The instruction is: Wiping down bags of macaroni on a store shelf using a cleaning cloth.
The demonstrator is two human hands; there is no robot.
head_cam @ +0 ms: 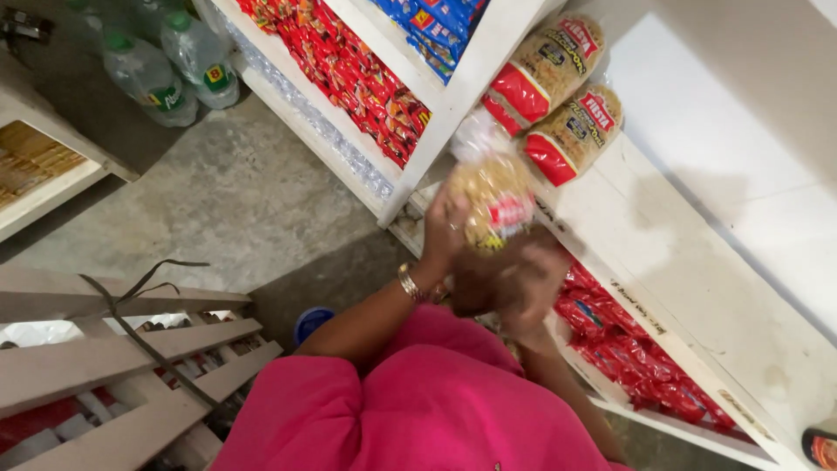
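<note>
A clear bag of pale macaroni with a red label is held up in front of a white wooden shelf. My left hand, with a gold bracelet at the wrist, grips the bag's left side. My right hand is blurred and cups the bag from below. Two similar pasta bags lie side by side on the shelf just beyond the held one. My pink sleeves fill the bottom of the view.
Red snack packets fill the shelves to the left and the lower shelf at right; blue packets sit above. Water bottles stand on the concrete floor. A wooden slatted crate is at lower left.
</note>
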